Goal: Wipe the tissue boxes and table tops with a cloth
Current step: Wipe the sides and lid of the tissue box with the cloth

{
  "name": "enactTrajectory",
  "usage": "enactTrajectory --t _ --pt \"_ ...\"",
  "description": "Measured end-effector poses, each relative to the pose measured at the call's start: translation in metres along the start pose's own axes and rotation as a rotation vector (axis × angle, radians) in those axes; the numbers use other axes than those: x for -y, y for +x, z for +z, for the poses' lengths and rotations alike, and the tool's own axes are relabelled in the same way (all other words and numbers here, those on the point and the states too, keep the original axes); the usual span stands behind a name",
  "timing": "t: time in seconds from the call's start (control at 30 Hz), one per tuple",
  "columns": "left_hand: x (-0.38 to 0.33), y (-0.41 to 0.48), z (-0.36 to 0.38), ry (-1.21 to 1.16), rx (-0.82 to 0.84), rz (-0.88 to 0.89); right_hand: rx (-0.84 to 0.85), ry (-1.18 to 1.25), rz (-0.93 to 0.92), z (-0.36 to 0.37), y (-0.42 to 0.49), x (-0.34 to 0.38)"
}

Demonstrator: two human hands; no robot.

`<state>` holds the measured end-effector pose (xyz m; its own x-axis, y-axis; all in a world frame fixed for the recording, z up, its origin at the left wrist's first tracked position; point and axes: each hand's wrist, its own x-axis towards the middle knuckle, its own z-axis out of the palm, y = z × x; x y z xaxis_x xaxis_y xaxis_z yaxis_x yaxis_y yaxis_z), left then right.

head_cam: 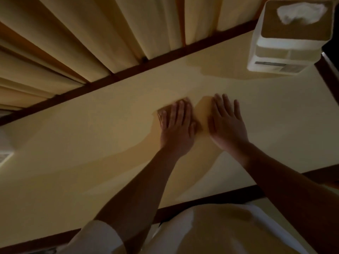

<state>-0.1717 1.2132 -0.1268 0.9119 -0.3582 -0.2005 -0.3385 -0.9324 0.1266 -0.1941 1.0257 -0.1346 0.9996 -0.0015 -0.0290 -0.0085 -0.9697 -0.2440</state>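
Head view: left hand point(176, 127) and right hand point(227, 123) lie flat, fingers straight, on the table top point(91, 143), well apart from the tissue box point(286, 39), which is cut off at the frame edge. Under the left fingers, a blurred tan cloth point(167, 108) melts into shadow.

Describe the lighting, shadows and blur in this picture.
Head view: dim, warm light, with dark forearms. The left hand and right hand cast soft shadows on the table. The tissue in the tissue box is glaringly white. The left fingertips are blurred, and the table's edges run slanted.
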Motion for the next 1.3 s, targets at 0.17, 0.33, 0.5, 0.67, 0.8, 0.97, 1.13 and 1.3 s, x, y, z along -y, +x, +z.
enactTrajectory --t 0.17,0.33,0.5,0.67,0.8,0.97,1.13,1.3 --pt "0.058 -0.002 -0.006 0.118 0.025 0.153 0.006 -0.044 -0.042 0.0 0.019 -0.016" --pt "0.048 0.085 -0.028 -0.039 -0.025 -0.37 0.011 -0.057 -0.037 0.001 0.02 -0.013" --pt "-0.023 0.11 -0.022 0.045 0.011 0.041 -0.066 0.069 -0.023 -0.002 0.02 -0.02" --pt "0.022 0.064 -0.02 0.145 0.049 0.19 -0.043 0.029 -0.047 -0.005 0.025 -0.03" --pt "0.002 0.137 -0.034 -0.03 -0.011 -0.212 -0.016 -0.017 -0.049 -0.005 0.025 -0.028" --pt "-0.039 0.148 -0.034 0.06 0.059 0.129 -0.06 0.068 -0.017 -0.006 0.026 -0.029" --pt "0.038 0.072 -0.027 0.069 0.095 0.054 -0.047 0.05 -0.025 -0.006 0.026 -0.028" --pt "0.041 0.129 -0.046 -0.109 -0.016 -0.449 -0.027 0.02 -0.023 -0.008 0.026 -0.023"
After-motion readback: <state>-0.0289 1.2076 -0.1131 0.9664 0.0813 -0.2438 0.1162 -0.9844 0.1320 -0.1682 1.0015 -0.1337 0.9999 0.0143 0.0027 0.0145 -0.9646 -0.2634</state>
